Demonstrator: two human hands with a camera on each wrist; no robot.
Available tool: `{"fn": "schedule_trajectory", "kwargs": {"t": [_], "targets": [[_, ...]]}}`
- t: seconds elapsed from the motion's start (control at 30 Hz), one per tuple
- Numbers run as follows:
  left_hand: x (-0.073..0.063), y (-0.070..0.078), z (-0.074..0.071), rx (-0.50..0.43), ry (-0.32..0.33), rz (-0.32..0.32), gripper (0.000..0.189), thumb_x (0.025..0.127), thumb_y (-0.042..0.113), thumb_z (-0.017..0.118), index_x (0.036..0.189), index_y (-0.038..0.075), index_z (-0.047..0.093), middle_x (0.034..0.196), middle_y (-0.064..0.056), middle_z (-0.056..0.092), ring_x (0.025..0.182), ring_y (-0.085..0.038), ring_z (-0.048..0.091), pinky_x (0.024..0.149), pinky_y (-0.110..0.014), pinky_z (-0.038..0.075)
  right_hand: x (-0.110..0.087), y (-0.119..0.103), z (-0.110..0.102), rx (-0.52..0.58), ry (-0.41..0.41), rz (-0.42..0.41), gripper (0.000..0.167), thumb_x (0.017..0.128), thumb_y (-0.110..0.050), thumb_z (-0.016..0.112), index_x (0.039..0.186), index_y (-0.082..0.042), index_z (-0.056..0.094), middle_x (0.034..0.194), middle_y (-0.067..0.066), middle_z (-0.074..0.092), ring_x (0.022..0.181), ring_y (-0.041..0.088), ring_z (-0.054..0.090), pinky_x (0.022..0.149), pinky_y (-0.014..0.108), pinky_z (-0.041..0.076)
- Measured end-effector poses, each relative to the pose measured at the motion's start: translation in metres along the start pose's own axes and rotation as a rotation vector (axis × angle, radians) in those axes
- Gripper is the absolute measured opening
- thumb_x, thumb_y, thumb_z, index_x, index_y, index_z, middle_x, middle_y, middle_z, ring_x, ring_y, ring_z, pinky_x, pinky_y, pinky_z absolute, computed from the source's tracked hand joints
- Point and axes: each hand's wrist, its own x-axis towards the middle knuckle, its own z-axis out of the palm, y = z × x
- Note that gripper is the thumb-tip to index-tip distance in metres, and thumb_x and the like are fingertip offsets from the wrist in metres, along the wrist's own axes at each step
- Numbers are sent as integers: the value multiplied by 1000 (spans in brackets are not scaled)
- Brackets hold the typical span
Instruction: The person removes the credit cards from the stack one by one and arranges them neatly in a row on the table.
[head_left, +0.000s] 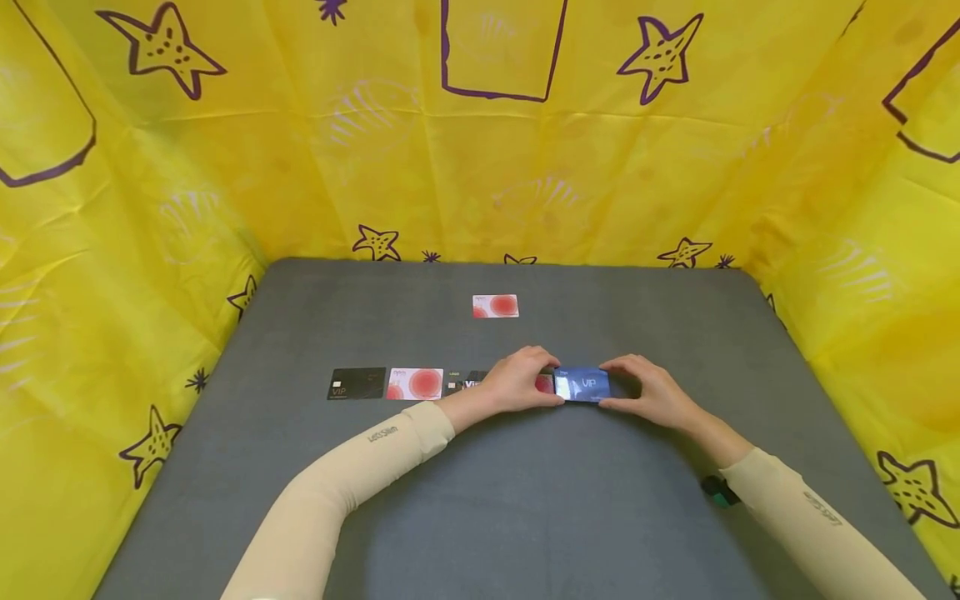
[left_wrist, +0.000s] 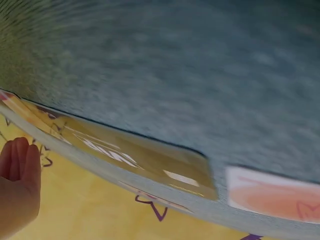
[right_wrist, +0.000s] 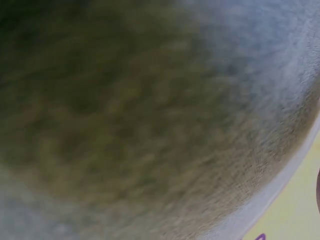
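Observation:
A blue VIP card (head_left: 583, 385) lies at the right end of a row of cards on the grey table. My right hand (head_left: 654, 394) pinches its right end between thumb and finger, at the upper and lower edges. The left hand (head_left: 517, 382) holds the card's left end the same way, arched over the neighbouring cards. A card with a red patch (head_left: 544, 384) shows partly beneath that hand. Further left are a black card with white lettering (head_left: 457, 386), partly covered, a white card with red circles (head_left: 415, 384) and a black VIP card (head_left: 357, 383).
Another white card with red circles (head_left: 495, 306) lies apart, farther back on the grey table (head_left: 480, 500). Yellow cloth (head_left: 480, 183) with drawn starfish hangs around the back and sides. A dark wrist device (head_left: 720, 492) shows below the right forearm.

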Motion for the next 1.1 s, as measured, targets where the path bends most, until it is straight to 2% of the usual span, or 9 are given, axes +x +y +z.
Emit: {"fn": "schedule_trajectory", "kwargs": {"t": [0.1,0.33,0.57,1.1], "targets": [[3,4,3,25,-18,-15,55,79,46,78,121,13,66,116,1,63,106,-13,56,87,-29,49,-2,-1,-2,-19,-15,15,55,73,-34,87,119,-14,64,113,-3,62,104,15,55,90,35,44],[3,7,6,81,-36,-39,54,78,48,77,120,15,67,115,2,63,105,-13,53,81,-30,51,-1,2,-1,-22,-30,2,53,73,-35,87,117,-15,65,112,-3,62,105,17,53,91,40,42],[4,6,12,116,-57,-55,55,78,51,76,120,16,67,114,3,60,103,-11,51,77,-28,50,-2,4,2,-16,-68,29,52,74,-35,86,117,-14,65,114,1,58,107,20,50,92,48,41],[1,7,13,68,-71,-70,54,82,47,75,125,14,65,115,1,57,105,-13,49,79,-27,49,-2,5,5,5,-72,58,51,75,-31,86,117,-10,65,116,6,57,107,26,48,91,52,39]]}}
